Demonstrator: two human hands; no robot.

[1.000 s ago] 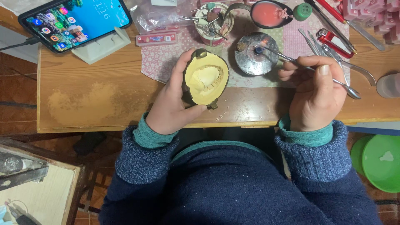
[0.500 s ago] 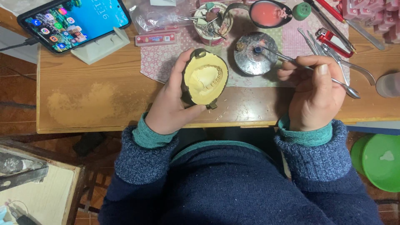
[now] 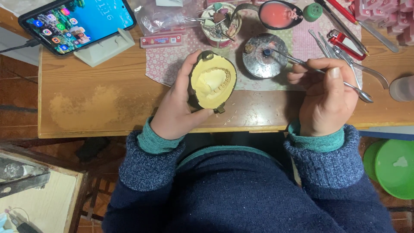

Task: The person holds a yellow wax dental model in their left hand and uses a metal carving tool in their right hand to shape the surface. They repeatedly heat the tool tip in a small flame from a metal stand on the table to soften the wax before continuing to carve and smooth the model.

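No visible change since earlier frame. Left hand (image 3: 174, 113) gripping yellow dental cast (image 3: 212, 83) at counter (image 3: 86, 103) front edge; right hand (image 3: 325, 97) pinching metal instrument (image 3: 317, 71), tip in round metal dish (image 3: 263, 60). Phone (image 3: 75, 21) at rear-left corner. Tiled floor below.

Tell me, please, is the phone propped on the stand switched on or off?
On: the phone leans on its white stand with its screen lit, showing a bright blue background and rows of coloured app icons.

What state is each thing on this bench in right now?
Yellow dental mould: held tilted in left hand.
Thin metal tool: held in right hand, tip at round metal dish.
Phone: screen lit, propped on stand.
Green bowl: upright.
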